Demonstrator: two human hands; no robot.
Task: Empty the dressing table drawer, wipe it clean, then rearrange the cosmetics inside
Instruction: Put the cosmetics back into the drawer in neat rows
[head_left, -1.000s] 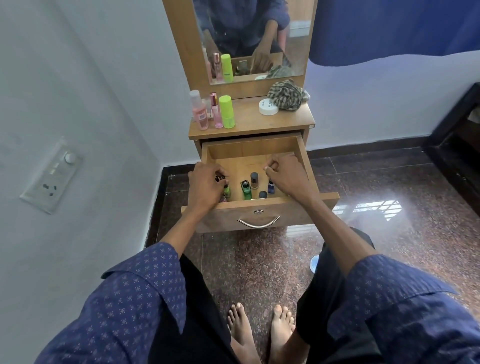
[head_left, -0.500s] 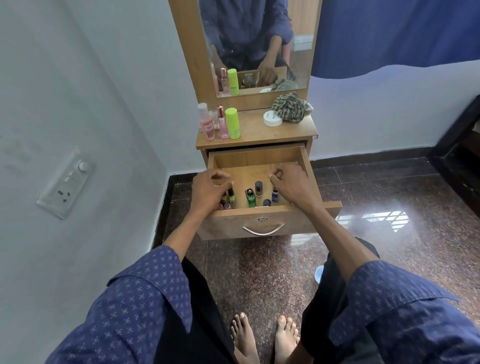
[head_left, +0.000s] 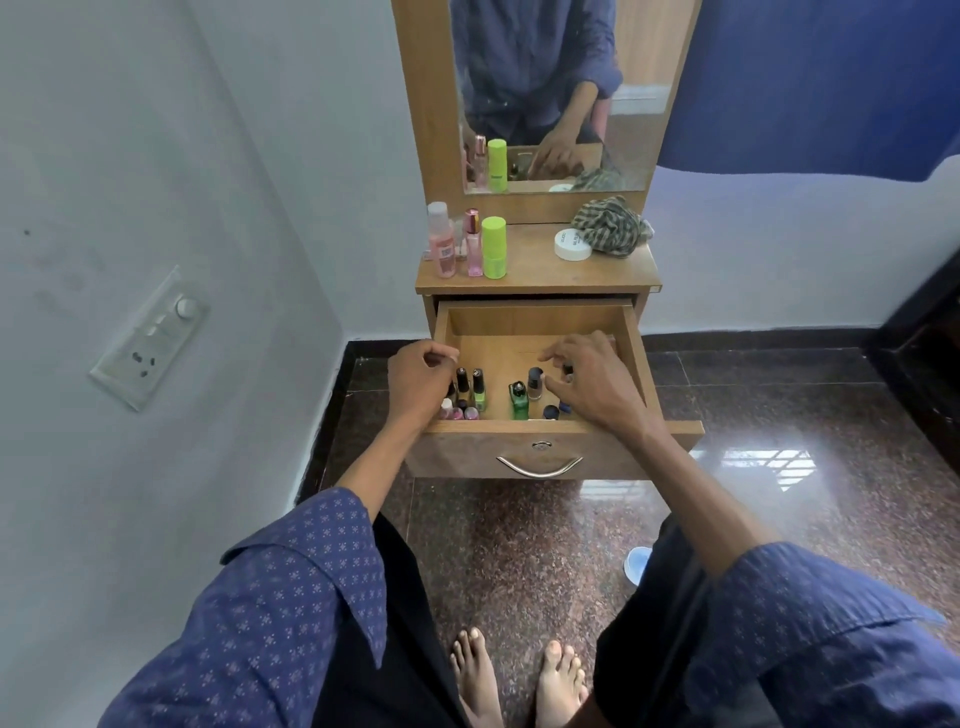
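- Reaching into the open drawer (head_left: 537, 322), both hands worked among small nail polish bottles standing near its front wall.
- The left hand (head_left: 418, 382) hovered over the drawer's left side with fingers curled in toward the thumb; whether it pinched a bottle could not be told from this view.
- Just right of that hand stood a black-capped dark bottle (head_left: 462, 384) and a light green nail polish bottle (head_left: 479, 392) — with three pinkish bottles (head_left: 459, 411) in front of them.
- The right hand (head_left: 592, 387) lay over the drawer's right side, fingers loosely spread and relaxed, gripping nothing visible.
- A green nail polish bottle (head_left: 518, 400) and a brownish bottle with a dark cap (head_left: 535, 383) stood upright beside the right hand's fingertips; a dark blue cap (head_left: 551, 412) showed near the front wall, partly hidden.
- The rear part of the drawer floor showed bare wood.
- On the dressing table top (head_left: 540, 270) stood a pink bottle (head_left: 441, 241), a slim pink spray bottle (head_left: 472, 244) and a lime green container (head_left: 493, 248), close together at the left.
- At the right lay a white round jar (head_left: 572, 244), touching a crumpled striped cloth (head_left: 612, 226).
- The mirror (head_left: 556, 93) rose behind the top.
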